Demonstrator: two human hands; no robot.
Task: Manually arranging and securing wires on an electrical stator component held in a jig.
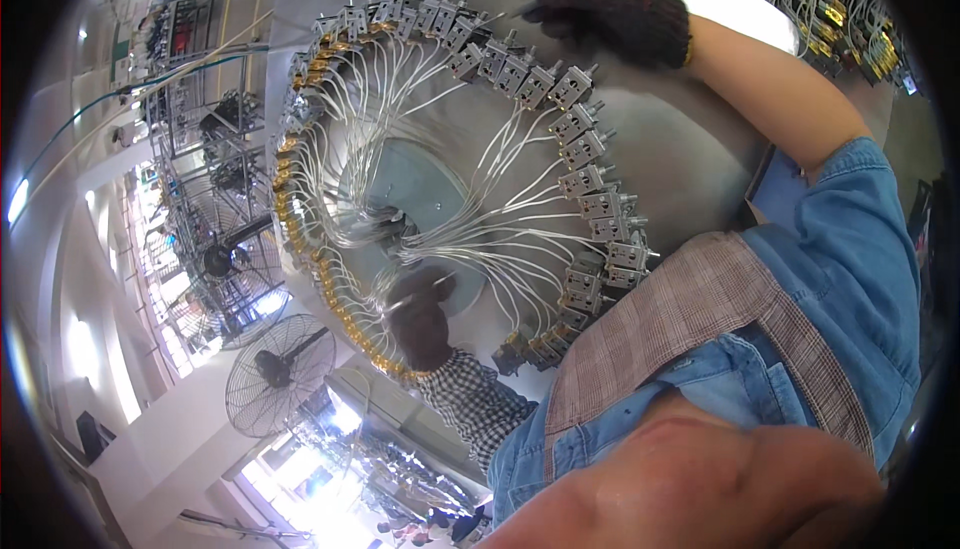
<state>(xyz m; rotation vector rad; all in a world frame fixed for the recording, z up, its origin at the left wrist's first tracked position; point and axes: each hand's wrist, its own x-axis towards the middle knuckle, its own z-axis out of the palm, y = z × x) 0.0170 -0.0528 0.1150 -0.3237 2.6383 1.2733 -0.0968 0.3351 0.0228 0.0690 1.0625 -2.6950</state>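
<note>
A ring of small metal block-shaped parts and gold-coloured fittings lies on a metal table, with white wires running inward from them to a dark bundle at the middle. My left hand, in a dark glove, is over the wires inside the ring's near side, close to the gold fittings; its fingers are blurred, and whether they grip a wire is unclear. Beyond the ring's far right side, my right hand, also gloved, hovers near the blocks with fingers apart and nothing visible in them.
Metal tabletop extends right of the ring. More wired parts hang or lie at the far right corner. Left of the table stand a caged fan and metal racks. A green cable crosses on the left.
</note>
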